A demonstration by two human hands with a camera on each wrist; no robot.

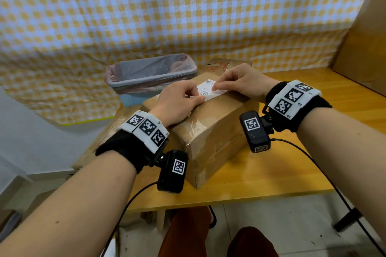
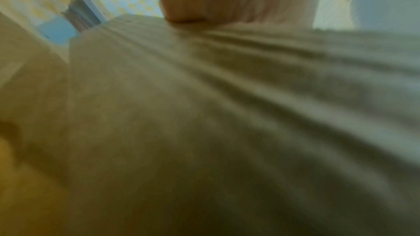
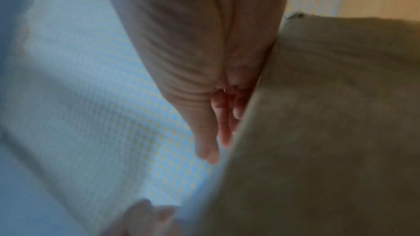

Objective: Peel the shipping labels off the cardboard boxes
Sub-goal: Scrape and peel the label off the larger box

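Cardboard box (image 1: 211,129), label (image 1: 208,92) pinched (head view only), wrists blurred

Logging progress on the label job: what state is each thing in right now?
Label: still on the box top, near edge seemingly lifting.
Box: taped shut, on the table.
Left hand: pinching the label's near edge.
Right hand: fingertips pinching the label.
Bin: lined with a bag, open.
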